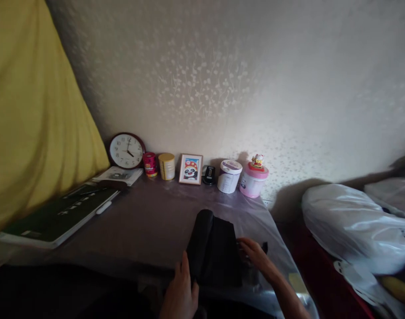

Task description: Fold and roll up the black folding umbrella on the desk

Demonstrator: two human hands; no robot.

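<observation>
A black roll of fabric-like material (pixel 202 243) lies partly unrolled near the table's front edge, with a flat flap (pixel 224 252) spread to its right. My left hand (pixel 182 288) grips the near left end of the roll, thumb and fingers on either side of it. Beside the flap's right edge is my right hand (pixel 253 252), its fingers bent and closed low over the table. Whatever lies between those fingers is dark and too dim to name. A small black piece (pixel 265 247) sticks up just behind the right wrist.
Along the wall stand a round clock (pixel 127 150), a red can (pixel 150 164), a yellow-lidded can (pixel 167 166), a framed panda picture (pixel 190 169), a white tub (pixel 229 176) and a pink tub (pixel 253 181). A green book (pixel 59 215) lies left; plastic bags (pixel 345 221) sit right.
</observation>
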